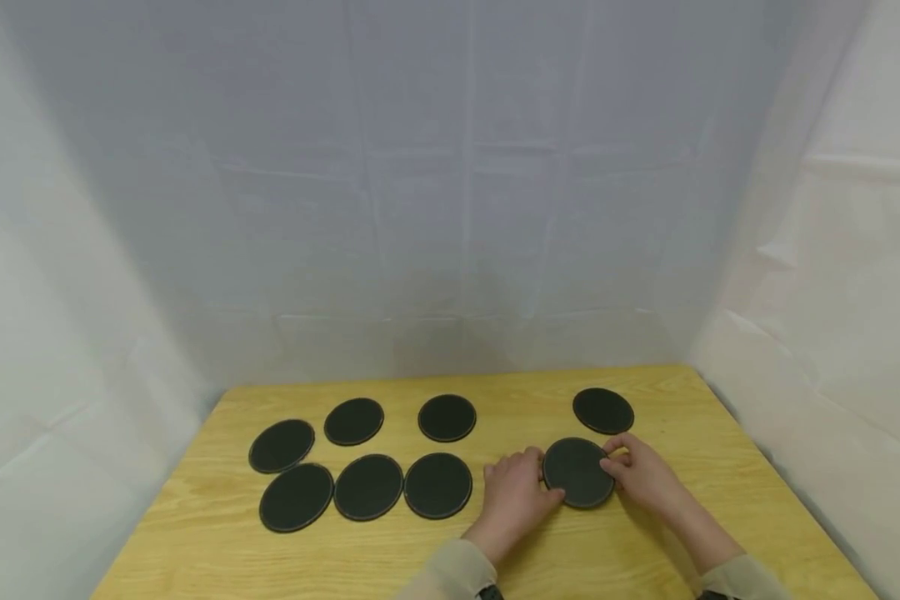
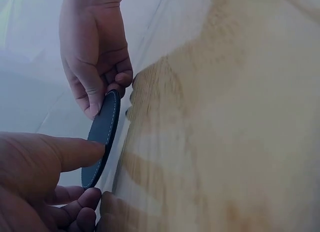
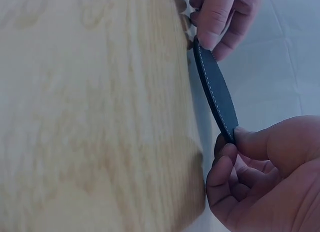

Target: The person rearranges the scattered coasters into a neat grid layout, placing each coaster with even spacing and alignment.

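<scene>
A round black coaster [image 1: 578, 472] with a pale stitched rim is held between both hands, just above the table. My left hand [image 1: 516, 493] pinches its left edge, thumb on the upper face and fingers beneath. On the opposite edge my right hand [image 1: 641, 472] pinches it between thumb and fingers. Seen nearly edge-on in the left wrist view, the coaster [image 2: 102, 134] tilts a little. The right wrist view shows the same coaster [image 3: 218, 89] with a thumb at each end. Directly behind it lies another black coaster [image 1: 603, 411], flat on the wood.
To the left, several more black coasters lie flat: a front row ending at one coaster [image 1: 438, 485] near my left hand, and a back row including another [image 1: 447, 417]. The wooden table [image 1: 330, 567] is bordered by white sheeting [image 1: 450, 208] at the back and sides.
</scene>
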Tool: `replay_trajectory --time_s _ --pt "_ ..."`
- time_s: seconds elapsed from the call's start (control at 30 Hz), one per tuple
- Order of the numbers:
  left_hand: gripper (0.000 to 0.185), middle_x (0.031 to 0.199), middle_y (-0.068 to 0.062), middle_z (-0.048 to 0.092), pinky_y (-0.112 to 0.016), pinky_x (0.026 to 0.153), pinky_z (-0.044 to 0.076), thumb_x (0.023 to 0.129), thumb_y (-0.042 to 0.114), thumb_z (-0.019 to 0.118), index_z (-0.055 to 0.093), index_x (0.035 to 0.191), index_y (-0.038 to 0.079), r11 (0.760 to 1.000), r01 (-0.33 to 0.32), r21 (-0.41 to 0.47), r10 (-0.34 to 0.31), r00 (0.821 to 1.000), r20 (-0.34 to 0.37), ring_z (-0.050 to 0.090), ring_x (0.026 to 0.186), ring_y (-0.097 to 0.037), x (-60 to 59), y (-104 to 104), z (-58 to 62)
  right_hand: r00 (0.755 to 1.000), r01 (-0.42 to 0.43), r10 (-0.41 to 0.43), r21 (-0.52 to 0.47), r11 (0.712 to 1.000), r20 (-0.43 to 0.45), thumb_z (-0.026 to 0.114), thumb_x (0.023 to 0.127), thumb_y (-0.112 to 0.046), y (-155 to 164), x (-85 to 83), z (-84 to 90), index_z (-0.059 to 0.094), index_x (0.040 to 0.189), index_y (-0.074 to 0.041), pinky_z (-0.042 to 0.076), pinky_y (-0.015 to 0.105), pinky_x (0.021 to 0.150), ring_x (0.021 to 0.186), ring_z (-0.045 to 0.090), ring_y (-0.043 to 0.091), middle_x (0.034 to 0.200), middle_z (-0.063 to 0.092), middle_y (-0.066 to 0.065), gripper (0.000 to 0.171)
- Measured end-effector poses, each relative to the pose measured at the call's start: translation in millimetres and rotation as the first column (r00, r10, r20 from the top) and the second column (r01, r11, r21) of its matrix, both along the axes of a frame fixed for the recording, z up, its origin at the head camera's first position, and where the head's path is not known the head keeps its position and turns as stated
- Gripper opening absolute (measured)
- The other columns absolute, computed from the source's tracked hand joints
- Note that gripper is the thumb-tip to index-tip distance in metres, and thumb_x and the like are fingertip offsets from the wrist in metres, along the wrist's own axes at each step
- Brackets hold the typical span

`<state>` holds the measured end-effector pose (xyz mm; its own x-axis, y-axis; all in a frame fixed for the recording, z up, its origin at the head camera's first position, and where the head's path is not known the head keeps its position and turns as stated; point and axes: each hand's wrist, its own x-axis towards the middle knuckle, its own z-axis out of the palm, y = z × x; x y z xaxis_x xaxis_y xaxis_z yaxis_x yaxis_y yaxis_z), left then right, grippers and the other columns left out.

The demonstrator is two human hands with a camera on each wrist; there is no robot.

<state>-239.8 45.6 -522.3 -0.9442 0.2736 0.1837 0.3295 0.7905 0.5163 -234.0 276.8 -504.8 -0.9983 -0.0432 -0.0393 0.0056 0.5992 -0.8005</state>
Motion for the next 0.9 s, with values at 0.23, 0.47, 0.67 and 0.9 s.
replay_trajectory --time_s 0.23,0.47,0.67,0.9 --pt "0.051 0.085 0.007 0.061 -0.042 0.083 0.040 0.086 0.037 0.096 0.073 0.123 0.010 1.000 -0.008 -0.016 0.007 1.000 -0.025 0.059 0.085 -0.017 0.2 2 -2.1 0.999 -0.001 0.008 0.124 0.992 -0.054 0.068 0.110 -0.009 -2 -0.7 -0.9 0.062 0.123 0.000 0.050 0.037 0.072 0.078 0.062 0.019 0.089 0.069 0.004 0.017" --pt "0.052 0.087 0.005 0.063 -0.041 0.082 0.040 0.087 0.037 0.096 0.074 0.124 0.010 0.999 -0.011 -0.032 0.010 0.999 -0.044 0.061 0.087 -0.020 1.4 2 -2.6 0.985 -0.011 0.043 0.191 0.981 -0.164 0.073 0.106 -0.011 4 -9.1 -16.6 0.065 0.114 -0.001 0.052 0.042 0.077 0.084 0.061 0.020 0.093 0.064 0.003 0.015" --pt "0.052 0.096 -0.001 0.070 -0.042 0.082 0.042 0.087 0.039 0.096 0.076 0.125 0.009 0.998 -0.015 -0.059 0.011 0.998 -0.061 0.064 0.092 -0.023 0.6 2 -4.6 0.990 -0.012 0.037 0.177 0.984 -0.139 0.078 0.104 -0.015 4 -7.4 -15.7 0.066 0.113 0.000 0.050 0.040 0.076 0.084 0.058 0.021 0.093 0.061 0.005 0.021" --pt "0.052 0.104 -0.005 0.073 -0.043 0.082 0.044 0.089 0.041 0.094 0.077 0.126 0.008 0.996 -0.011 -0.087 0.006 0.998 -0.056 0.066 0.097 -0.026 0.8 3 -5.7 0.994 -0.008 0.027 0.179 0.984 -0.106 0.080 0.102 -0.016 5 -9.5 -18.5 0.068 0.115 0.004 0.053 0.045 0.079 0.085 0.059 0.023 0.095 0.063 0.007 0.026"
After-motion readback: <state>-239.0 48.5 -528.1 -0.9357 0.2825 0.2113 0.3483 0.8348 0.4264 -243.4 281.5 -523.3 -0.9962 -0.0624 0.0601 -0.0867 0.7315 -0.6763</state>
